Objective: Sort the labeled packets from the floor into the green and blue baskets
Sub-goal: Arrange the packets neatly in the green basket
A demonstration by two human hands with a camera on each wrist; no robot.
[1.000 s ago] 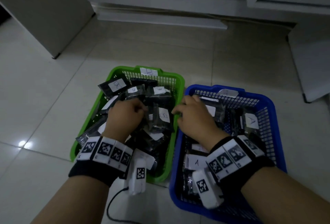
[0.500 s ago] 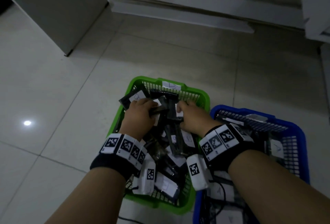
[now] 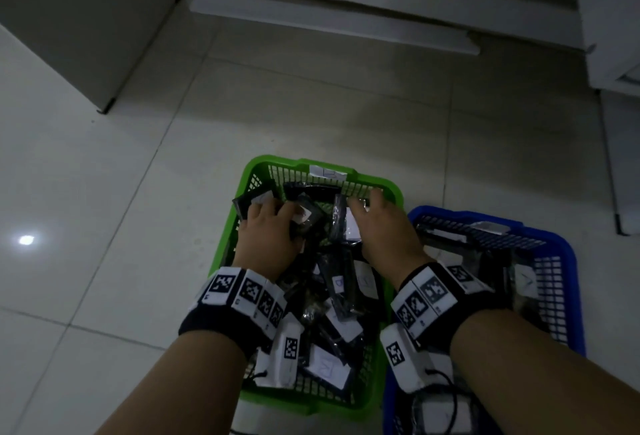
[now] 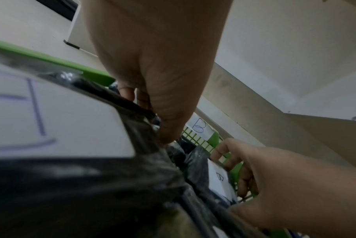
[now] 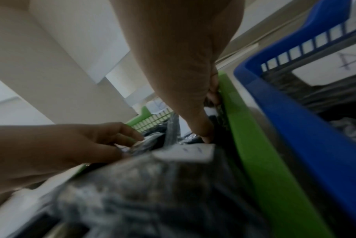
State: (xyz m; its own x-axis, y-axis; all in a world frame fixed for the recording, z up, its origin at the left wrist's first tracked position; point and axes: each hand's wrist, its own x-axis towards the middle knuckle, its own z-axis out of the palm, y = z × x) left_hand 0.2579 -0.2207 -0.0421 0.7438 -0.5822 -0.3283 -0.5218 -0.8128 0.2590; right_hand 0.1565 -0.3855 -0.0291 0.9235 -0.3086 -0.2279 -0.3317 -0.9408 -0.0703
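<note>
Black packets with white labels fill the green basket [image 3: 224,247], which carries a B tag [image 4: 200,127]. More such packets lie in the blue basket [image 3: 450,215] to its right. Both hands are inside the green basket near its far end. My left hand [image 3: 277,216] pinches a black packet [image 3: 308,216] between thumb and fingers; the pinch [image 4: 152,120] shows in the left wrist view. My right hand [image 3: 363,202] curls its fingers over a B-labelled packet [image 4: 219,177] beside the basket's right wall [image 5: 254,161].
Pale tiled floor [image 3: 104,192] surrounds the baskets, with no loose packets visible on it. A grey cabinet [image 3: 86,19] stands at the back left, white furniture [image 3: 616,53] at the right. A low white ledge [image 3: 329,19] runs along the back.
My right hand left the blue basket and moved into the green one. Both hands travelled to the green basket's far end, and the view tilted up.
</note>
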